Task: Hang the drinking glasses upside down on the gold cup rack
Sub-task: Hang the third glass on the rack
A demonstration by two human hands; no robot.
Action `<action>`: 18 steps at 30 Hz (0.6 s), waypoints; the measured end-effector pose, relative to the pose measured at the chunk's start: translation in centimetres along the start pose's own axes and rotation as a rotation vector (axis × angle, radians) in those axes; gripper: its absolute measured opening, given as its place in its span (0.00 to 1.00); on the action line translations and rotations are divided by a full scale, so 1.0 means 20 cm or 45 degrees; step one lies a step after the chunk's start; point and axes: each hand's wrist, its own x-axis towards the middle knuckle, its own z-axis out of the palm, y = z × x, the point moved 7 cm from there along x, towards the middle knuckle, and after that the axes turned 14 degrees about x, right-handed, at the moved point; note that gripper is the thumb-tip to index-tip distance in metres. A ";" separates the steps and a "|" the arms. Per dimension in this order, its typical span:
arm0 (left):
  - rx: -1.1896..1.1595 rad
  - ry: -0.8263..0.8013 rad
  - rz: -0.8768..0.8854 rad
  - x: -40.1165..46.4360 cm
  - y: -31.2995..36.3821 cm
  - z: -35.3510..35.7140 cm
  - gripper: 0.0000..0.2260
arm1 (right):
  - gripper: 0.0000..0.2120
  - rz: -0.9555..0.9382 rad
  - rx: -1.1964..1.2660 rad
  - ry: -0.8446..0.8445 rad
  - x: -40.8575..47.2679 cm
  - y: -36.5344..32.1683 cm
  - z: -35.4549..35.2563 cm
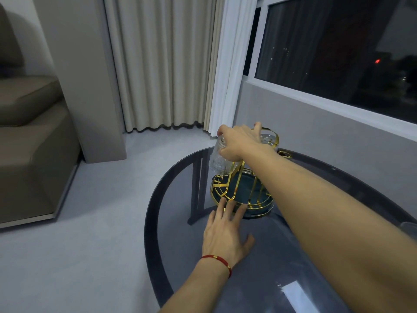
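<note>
Head view: ribbed glass (217,159) upside down under right hand's (239,141) closed grip, over gold rack (242,195).

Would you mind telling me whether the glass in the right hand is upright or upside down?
Upside down, slightly tilted: the right hand grips the glass at its top, open rim low by the gold rack.

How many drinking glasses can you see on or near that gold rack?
2. One glass is held by the right hand at the left side of the gold rack; another glass sits behind that hand. More may be hidden.
</note>
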 end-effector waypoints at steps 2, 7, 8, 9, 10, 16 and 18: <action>-0.001 0.003 0.001 0.00 0.00 -0.01 0.31 | 0.26 0.008 -0.029 -0.008 -0.01 -0.01 0.01; 0.030 -0.003 -0.005 0.00 0.00 -0.01 0.31 | 0.23 -0.065 -0.100 0.002 -0.08 -0.03 0.00; 0.035 -0.012 -0.008 0.00 0.00 -0.01 0.31 | 0.24 -0.104 -0.089 0.031 -0.12 -0.03 0.00; 0.044 -0.020 -0.005 0.00 0.00 -0.01 0.31 | 0.24 -0.149 -0.061 0.073 -0.18 -0.03 -0.01; 0.057 -0.026 0.000 0.00 0.01 -0.02 0.32 | 0.25 -0.198 -0.021 0.123 -0.26 -0.02 -0.01; 0.144 -0.082 0.001 -0.02 0.05 -0.02 0.31 | 0.28 -0.319 0.220 0.193 -0.85 0.17 0.07; 0.129 -0.127 -0.067 -0.03 0.06 -0.02 0.33 | 0.28 -0.276 0.244 0.183 -1.03 0.29 0.09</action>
